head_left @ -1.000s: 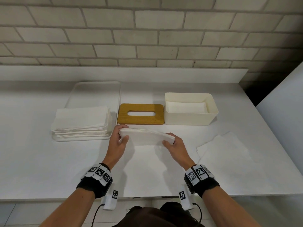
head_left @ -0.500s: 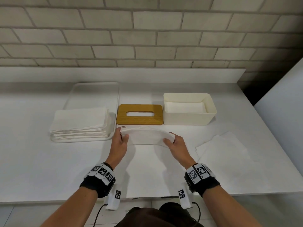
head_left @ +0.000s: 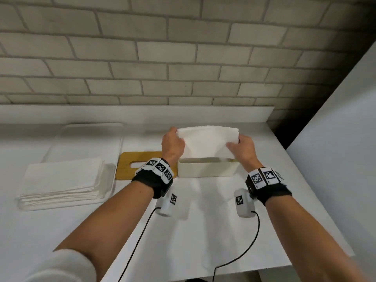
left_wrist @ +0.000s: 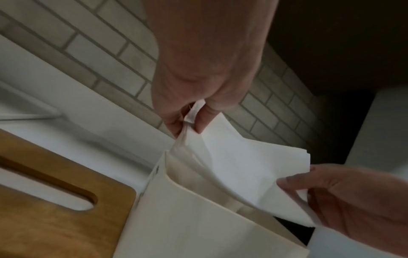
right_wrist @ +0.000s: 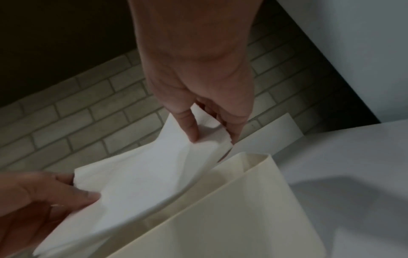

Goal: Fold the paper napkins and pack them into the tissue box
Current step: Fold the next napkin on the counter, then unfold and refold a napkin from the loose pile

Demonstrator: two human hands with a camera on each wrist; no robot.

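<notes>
A folded white napkin (head_left: pixel 206 142) hangs upright over the open cream tissue box (head_left: pixel 207 169), its lower edge at the box's rim. My left hand (head_left: pixel 173 142) pinches the napkin's left end (left_wrist: pixel 189 117) between thumb and fingers. My right hand (head_left: pixel 243 146) pinches the right end (right_wrist: pixel 207 134). In both wrist views the napkin (left_wrist: pixel 238 165) dips into the box's mouth (right_wrist: pixel 225 176). The box's wooden lid (head_left: pixel 140 165) with a slot lies flat to the left of the box. A stack of unfolded napkins (head_left: pixel 63 180) sits at the left.
The napkin stack rests on a clear tray (head_left: pixel 85 135) that reaches back toward the brick wall (head_left: pixel 183 58). A white panel (head_left: pixel 335 139) stands at the right of the white table (head_left: pixel 203 231). Cables run from my wrist units over the table's front edge.
Both hands lifted the folded napkin off the table in front of me and carried it forward and right, over the box. My head moved closer.
</notes>
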